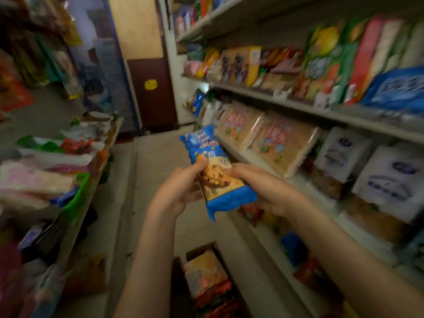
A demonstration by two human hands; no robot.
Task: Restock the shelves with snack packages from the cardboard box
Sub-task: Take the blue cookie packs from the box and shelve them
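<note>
Both hands hold one blue cookie package [214, 166] with chocolate-chip cookies printed on it, raised in the aisle centre. My left hand [179, 189] grips its left side, thumb on the front. My right hand [266, 189] grips its right side. The package is tilted, its far end pointing toward the shelves [298, 104] on the right. The cardboard box [206, 251] stands on the floor below my arms, with several snack packs [204, 271] inside.
The right-hand shelves carry wafer packs [282, 143], white bags [387, 180] and colourful boxes [321, 63]. A counter on the left holds mixed packets and a green basket [78, 193]. A narrow floor aisle runs to a brown door [151, 92].
</note>
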